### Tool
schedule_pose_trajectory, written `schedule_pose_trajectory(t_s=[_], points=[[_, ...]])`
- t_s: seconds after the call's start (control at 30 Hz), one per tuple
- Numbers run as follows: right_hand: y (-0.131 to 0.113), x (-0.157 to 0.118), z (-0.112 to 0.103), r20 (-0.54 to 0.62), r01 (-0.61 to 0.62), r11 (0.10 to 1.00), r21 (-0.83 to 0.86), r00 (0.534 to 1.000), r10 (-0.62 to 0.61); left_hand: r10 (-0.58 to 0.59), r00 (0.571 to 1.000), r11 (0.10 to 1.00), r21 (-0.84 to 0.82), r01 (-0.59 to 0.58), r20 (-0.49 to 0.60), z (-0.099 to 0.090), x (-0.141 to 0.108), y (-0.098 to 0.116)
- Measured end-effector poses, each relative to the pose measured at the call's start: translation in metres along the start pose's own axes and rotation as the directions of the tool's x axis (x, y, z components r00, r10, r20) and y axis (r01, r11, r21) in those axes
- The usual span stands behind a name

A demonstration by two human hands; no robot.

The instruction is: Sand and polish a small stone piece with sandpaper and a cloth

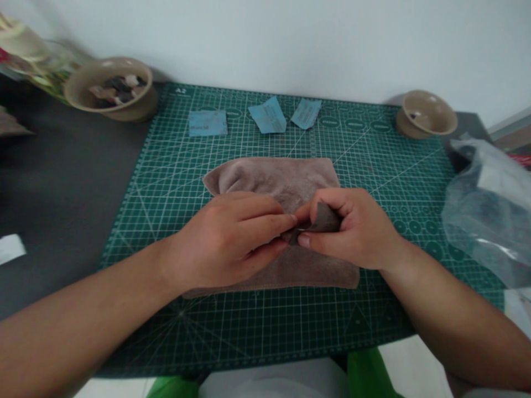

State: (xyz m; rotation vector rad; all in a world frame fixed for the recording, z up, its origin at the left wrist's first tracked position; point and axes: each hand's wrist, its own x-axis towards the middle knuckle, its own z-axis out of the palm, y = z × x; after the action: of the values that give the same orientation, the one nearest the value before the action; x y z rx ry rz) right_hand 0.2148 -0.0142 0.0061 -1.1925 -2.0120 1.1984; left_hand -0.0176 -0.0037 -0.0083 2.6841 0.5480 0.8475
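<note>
My right hand [357,226] is closed around a folded grey-brown piece [327,217], thin and stiff like sandpaper or paper. One corner of it sticks up between thumb and fingers. My left hand [234,235] pinches with thumb and fingertips against the lower left end of that piece; whatever small thing lies between those fingertips is hidden. Both hands meet just above a pinkish-brown cloth [282,174], which lies rumpled on a green cutting mat [257,326].
Along the mat's far side lie three blue printed scraps: one flat [208,123], two creased [268,116] [306,114]. A tan bowl [145,102] with several dark and pinkish lumps stands left; a smaller bowl [429,113] stands right. A clear plastic bag [485,204] overlaps the right edge.
</note>
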Motion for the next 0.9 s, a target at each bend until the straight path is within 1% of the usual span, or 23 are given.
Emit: schedule_pose_trajectory(t_s=[0.1, 0.3, 0.67, 0.9], points=[[0.0002, -0.0002, -0.0001, 0.004, 0.001, 1.000, -0.013, 1.000, -0.001, 0.033, 0.999, 0.999, -0.015, -0.033, -0.023, 0.0026, 0.0000, -0.0020], [-0.0006, 0.0004, 0.0001, -0.003, -0.003, 0.999, -0.054, 1.000, 0.003, 0.037, 0.999, 0.999, -0.017, -0.038, -0.015, 0.0026, 0.0000, -0.0025], [-0.0005, 0.0001, 0.0009, 0.010, 0.000, 0.999, -0.046, 1.000, 0.000, 0.028, 1.000, 1.000, 0.000, -0.028, 0.012, 0.0020, -0.0009, -0.0013], [-0.0015, 0.0005, 0.0004, 0.019, 0.016, 0.998, -0.054, 1.000, -0.015, 0.034, 0.999, 0.999, -0.008, -0.034, 0.008, 0.0019, -0.0010, -0.0014]])
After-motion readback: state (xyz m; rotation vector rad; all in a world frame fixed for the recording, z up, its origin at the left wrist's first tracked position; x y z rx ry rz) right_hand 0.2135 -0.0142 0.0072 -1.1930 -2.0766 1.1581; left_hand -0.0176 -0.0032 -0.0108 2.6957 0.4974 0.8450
